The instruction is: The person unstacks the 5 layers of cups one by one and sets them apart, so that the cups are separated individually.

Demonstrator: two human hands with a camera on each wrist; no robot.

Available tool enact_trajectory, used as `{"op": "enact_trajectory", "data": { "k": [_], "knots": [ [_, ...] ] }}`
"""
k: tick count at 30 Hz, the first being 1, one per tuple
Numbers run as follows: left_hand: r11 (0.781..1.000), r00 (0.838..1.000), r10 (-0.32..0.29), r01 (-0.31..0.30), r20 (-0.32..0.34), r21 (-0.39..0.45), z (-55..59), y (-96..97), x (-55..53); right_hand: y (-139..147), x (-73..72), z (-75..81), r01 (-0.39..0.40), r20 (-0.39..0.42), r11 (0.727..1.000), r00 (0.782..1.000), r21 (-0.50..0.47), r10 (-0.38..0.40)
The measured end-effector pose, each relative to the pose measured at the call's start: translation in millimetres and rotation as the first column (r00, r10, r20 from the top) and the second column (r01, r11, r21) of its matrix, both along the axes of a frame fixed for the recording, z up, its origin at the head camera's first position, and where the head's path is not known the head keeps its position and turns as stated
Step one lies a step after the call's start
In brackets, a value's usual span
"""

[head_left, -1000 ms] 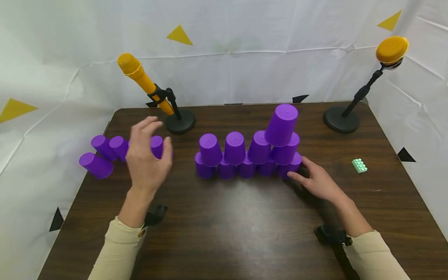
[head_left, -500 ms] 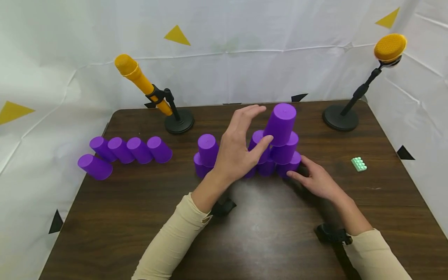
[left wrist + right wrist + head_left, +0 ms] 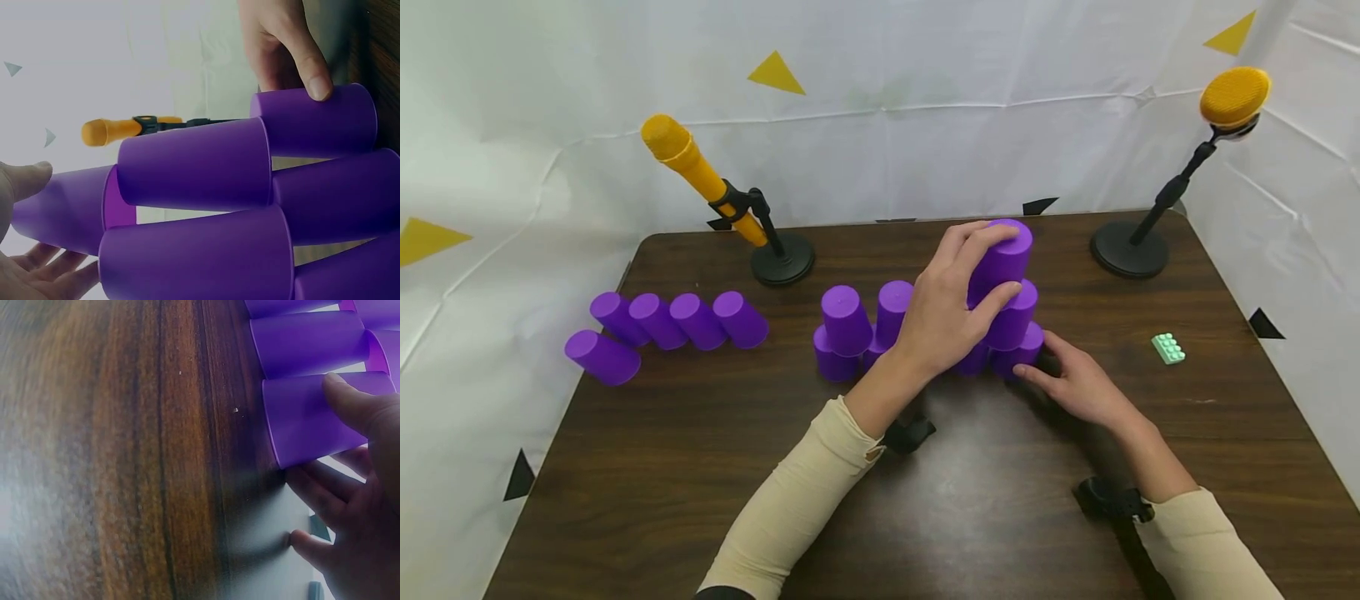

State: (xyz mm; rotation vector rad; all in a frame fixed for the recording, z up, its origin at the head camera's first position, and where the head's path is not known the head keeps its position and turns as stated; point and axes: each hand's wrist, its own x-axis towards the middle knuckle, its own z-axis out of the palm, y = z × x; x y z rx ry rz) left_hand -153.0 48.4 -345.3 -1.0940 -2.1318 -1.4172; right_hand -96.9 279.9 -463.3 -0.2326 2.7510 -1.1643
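Upside-down purple cups form a stack mid-table, with a bottom row, a second row and one top cup point(image 3: 1011, 265) at the right. My left hand point(image 3: 951, 308) grips that top cup, thumb on the near side and fingers behind, as the left wrist view shows. The top cup's open rim point(image 3: 119, 200) meets the second-row cups point(image 3: 194, 165). My right hand point(image 3: 1086, 392) holds the right end cup point(image 3: 1015, 354) of the bottom row. Its thumb point(image 3: 344, 400) lies on the cup's near side, other fingers round the far side. My left hand hides the middle of the stack in the head view.
Several loose purple cups point(image 3: 698, 321) lie tipped at the left of the dark wood table point(image 3: 700, 467). Behind stand a yellow microphone point(image 3: 688, 167) and a round yellow microphone point(image 3: 1234, 98), each on a black stand. A mint-green toy brick point(image 3: 1168, 348) lies at the right.
My left hand has crossed from near the loose cups on the left to the top cup, and its fingers have come round it. My right hand has stayed at the end cup.
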Motion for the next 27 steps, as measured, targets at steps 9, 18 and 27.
{"op": "enact_trajectory", "data": {
  "k": [9, 18, 27],
  "knots": [
    [0.999, 1.0, -0.015, 0.016, -0.014, 0.045, 0.3, -10.1, 1.4, -2, -0.5, -0.4, 0.005, 0.01, 1.0, 1.0, 0.014, -0.005],
    [0.985, 0.997, 0.053, -0.043, -0.055, 0.166, 6.0, -68.2, 42.8, -3, -0.8, 0.2, 0.018, 0.011, 0.999, 1.0, 0.037, -0.018],
    [0.812, 0.904, 0.414, -0.419, 0.104, 0.406, 6.1, -182.9, 71.8, -3, -0.2, 1.8, 0.022, 0.012, 0.998, 1.0, 0.052, -0.023]
  ]
}}
